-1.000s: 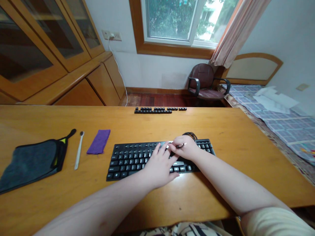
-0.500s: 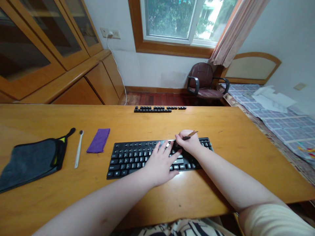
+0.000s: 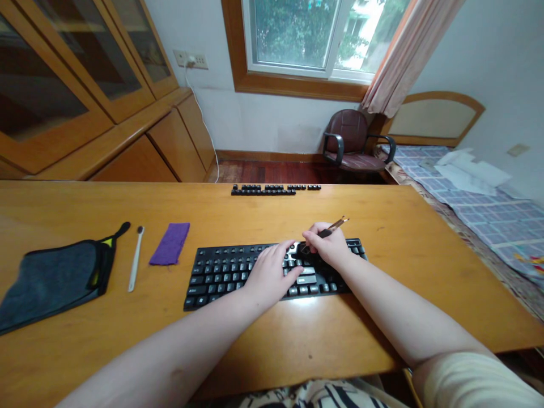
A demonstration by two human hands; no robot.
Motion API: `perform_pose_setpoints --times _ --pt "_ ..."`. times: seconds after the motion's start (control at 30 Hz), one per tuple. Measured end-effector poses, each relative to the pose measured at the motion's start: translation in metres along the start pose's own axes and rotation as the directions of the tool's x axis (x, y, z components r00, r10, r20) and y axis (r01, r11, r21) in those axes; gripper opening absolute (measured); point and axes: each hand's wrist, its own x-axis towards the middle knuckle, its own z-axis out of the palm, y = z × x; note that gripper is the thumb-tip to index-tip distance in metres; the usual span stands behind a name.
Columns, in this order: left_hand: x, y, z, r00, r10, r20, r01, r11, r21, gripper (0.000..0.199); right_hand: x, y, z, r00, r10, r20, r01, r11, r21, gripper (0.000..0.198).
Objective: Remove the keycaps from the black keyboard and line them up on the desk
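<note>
A black keyboard (image 3: 221,277) lies on the wooden desk in front of me, with some keys off its top rows. My left hand (image 3: 270,269) rests on its middle, fingers stretched forward and thumb apart, holding nothing. Over the right part of the keyboard, my right hand (image 3: 327,243) pinches a keycap puller (image 3: 335,225) with a dark middle and two thin brown prongs pointing up and away. Its lower end, near the exposed upper keys, is partly hidden by the fingers. Loose black keycaps (image 3: 263,192) stand in two rows at the desk's far edge.
Left of the keyboard lie a purple cloth (image 3: 170,243), a white toothbrush (image 3: 136,258) with a dark head, and a grey-black fabric pouch or mitt (image 3: 59,277). Beyond the desk (image 3: 361,345) are a chair (image 3: 348,139), a bed (image 3: 463,187) and a cabinet (image 3: 140,156).
My left hand's fingers have drawn together and its thumb has shifted up across the keys. The puller in my right hand has tilted, its prongs now higher and further right.
</note>
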Motion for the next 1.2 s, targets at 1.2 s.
perform_pose_setpoints --times 1.2 --pt "0.002 -0.009 0.002 0.938 -0.104 -0.330 -0.088 0.851 -0.518 0.016 -0.006 -0.006 -0.005 0.789 -0.542 0.288 0.595 0.791 -0.143 0.023"
